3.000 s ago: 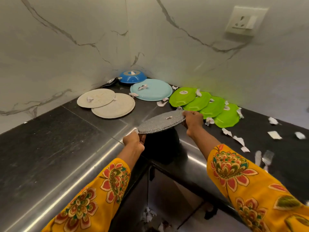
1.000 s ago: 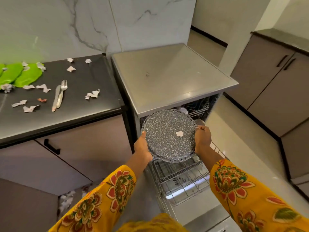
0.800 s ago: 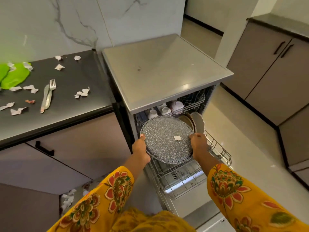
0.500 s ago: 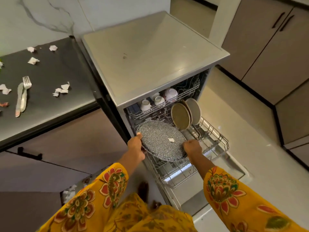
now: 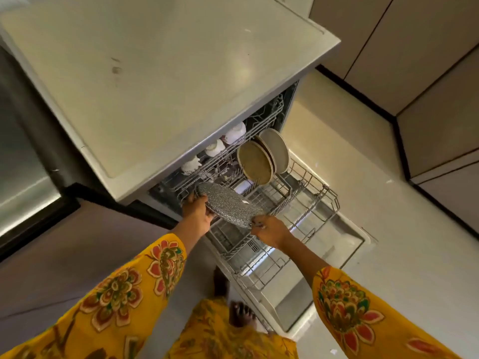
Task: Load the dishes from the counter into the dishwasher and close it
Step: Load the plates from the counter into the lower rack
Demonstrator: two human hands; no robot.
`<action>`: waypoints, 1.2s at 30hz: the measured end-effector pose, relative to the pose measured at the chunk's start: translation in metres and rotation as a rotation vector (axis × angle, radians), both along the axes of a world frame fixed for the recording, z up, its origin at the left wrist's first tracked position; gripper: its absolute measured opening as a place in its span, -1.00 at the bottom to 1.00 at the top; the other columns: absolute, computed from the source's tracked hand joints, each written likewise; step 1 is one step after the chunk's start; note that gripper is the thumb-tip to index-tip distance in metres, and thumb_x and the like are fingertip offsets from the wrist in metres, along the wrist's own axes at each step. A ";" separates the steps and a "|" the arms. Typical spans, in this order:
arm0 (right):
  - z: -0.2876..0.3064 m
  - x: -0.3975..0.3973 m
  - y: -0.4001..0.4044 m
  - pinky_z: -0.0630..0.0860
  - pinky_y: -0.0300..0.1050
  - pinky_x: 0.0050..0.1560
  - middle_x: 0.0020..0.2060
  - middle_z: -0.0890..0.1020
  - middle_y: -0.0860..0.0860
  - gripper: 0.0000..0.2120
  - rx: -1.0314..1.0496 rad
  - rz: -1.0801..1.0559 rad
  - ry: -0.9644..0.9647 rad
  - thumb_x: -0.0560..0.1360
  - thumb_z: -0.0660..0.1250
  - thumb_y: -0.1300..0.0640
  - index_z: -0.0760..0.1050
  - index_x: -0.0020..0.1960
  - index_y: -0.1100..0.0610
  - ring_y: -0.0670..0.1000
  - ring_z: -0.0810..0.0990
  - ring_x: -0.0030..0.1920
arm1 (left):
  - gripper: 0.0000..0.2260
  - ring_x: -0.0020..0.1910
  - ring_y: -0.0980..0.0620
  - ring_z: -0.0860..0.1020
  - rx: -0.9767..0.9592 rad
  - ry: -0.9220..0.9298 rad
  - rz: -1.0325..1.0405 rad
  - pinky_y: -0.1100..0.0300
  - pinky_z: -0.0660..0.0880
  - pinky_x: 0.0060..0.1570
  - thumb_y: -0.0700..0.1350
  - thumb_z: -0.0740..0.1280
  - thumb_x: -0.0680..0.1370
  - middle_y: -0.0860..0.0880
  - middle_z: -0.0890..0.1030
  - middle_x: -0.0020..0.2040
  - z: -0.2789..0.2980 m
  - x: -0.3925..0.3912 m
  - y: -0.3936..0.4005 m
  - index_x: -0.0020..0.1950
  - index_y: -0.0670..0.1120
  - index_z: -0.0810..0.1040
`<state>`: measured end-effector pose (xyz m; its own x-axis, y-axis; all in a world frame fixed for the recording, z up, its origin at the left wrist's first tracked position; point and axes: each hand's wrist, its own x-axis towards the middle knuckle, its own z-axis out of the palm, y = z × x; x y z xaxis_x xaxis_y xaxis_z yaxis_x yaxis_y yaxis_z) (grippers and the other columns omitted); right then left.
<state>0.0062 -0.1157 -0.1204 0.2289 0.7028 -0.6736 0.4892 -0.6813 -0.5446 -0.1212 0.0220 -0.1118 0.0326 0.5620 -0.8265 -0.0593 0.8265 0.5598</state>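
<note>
I hold a grey speckled plate [image 5: 229, 204] tilted over the pulled-out lower rack [image 5: 305, 203] of the open dishwasher [image 5: 160, 73]. My left hand [image 5: 197, 212] grips its left rim and my right hand [image 5: 269, 229] grips its near right rim. A small paper scrap sticks to the plate's face. Two beige plates [image 5: 261, 159] stand upright in the rack behind it. White cups [image 5: 215, 147] sit in the upper rack.
The dishwasher door [image 5: 305, 281] lies open flat toward me, its edge by my bare feet [image 5: 241, 316]. A dark counter [image 5: 23, 156] and cabinet front stand at left. Beige cabinets [image 5: 427, 73] line the right, with pale floor between.
I turned from the counter corner to the dishwasher carrying the speckled plate, then bent down and lowered it, tilting, toward the lower rack. Both hands kept hold of it.
</note>
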 end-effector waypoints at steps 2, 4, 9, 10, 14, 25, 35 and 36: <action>-0.011 0.006 0.010 0.37 -0.04 0.31 0.30 0.46 0.15 -0.54 0.014 0.070 -0.032 0.52 0.30 0.09 0.36 0.38 0.20 0.15 0.43 0.29 | -0.56 0.21 -0.17 0.42 -0.010 -0.016 -0.040 -0.05 0.40 0.20 -0.31 0.21 0.58 -0.19 0.37 0.38 -0.015 0.010 0.016 0.43 -0.02 0.33; -0.028 0.012 0.019 0.40 0.03 0.31 0.31 0.40 0.17 -0.46 -0.013 0.115 -0.127 0.51 0.30 0.05 0.26 0.43 0.16 0.17 0.43 0.28 | -0.58 0.19 -0.18 0.46 -0.023 -0.056 -0.060 -0.03 0.41 0.19 -0.32 0.20 0.58 -0.21 0.42 0.33 -0.027 0.023 0.030 0.43 -0.07 0.33; -0.060 0.028 0.040 0.55 0.09 0.08 0.19 0.43 0.20 -0.63 -0.083 0.137 -0.320 0.59 0.15 0.16 0.24 0.37 0.16 0.19 0.54 0.09 | -0.66 -0.22 0.05 0.46 -0.021 -0.092 -0.186 0.17 0.50 -0.18 -0.30 0.22 0.58 -0.07 0.50 -0.15 -0.054 0.056 0.054 0.36 -0.14 0.40; -0.066 0.032 0.044 0.56 0.08 0.06 0.17 0.45 0.21 -0.64 -0.096 0.143 -0.341 0.59 0.14 0.21 0.23 0.37 0.17 0.20 0.54 0.07 | -0.67 -0.23 0.06 0.46 -0.024 -0.110 -0.200 0.20 0.49 -0.21 -0.29 0.22 0.58 -0.06 0.50 -0.17 -0.060 0.062 0.057 0.34 -0.10 0.41; -0.093 0.050 0.060 0.58 0.04 -0.03 0.03 0.54 0.21 -0.67 -0.059 0.082 -0.405 0.59 0.11 0.26 0.24 0.35 0.19 0.18 0.59 -0.06 | -0.86 -0.17 0.02 0.53 -0.054 -0.213 -0.217 0.19 0.52 -0.17 -0.17 0.25 0.59 -0.09 0.55 -0.13 -0.085 0.082 0.075 0.14 -0.06 0.46; -0.177 0.107 0.113 0.58 0.15 -0.07 -0.14 0.60 0.22 -0.69 0.076 -0.028 -0.416 0.60 0.12 0.21 0.32 0.33 0.20 0.20 0.61 -0.16 | -0.83 -0.07 0.04 0.50 0.102 0.015 -0.508 0.26 0.38 -0.26 -0.24 0.16 0.60 -0.03 0.54 -0.01 -0.186 0.135 0.129 0.07 -0.03 0.48; -0.211 0.126 0.142 0.55 -0.03 -0.12 -0.22 0.48 0.10 -0.76 0.091 0.083 -0.414 0.59 0.17 0.15 0.42 0.21 0.20 0.12 0.57 -0.17 | -0.54 0.18 -0.09 0.48 0.379 0.244 -0.772 0.07 0.45 0.04 -0.33 0.06 0.61 -0.11 0.46 0.33 -0.232 0.145 0.152 0.47 -0.01 0.26; -0.213 0.127 0.143 0.52 -0.07 -0.15 -0.23 0.46 0.07 -0.76 0.096 0.093 -0.413 0.58 0.17 0.15 0.42 0.20 0.21 0.09 0.54 -0.19 | -0.56 0.14 -0.07 0.48 0.376 0.249 -0.784 0.10 0.43 -0.04 -0.31 0.07 0.61 -0.13 0.46 0.33 -0.233 0.146 0.154 0.45 0.02 0.27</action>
<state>0.1336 0.0274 -0.3338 0.3986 0.7879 -0.4695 0.7362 -0.5801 -0.3486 0.0250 0.1755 -0.3446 0.3648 0.6883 -0.6270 0.6027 0.3387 0.7225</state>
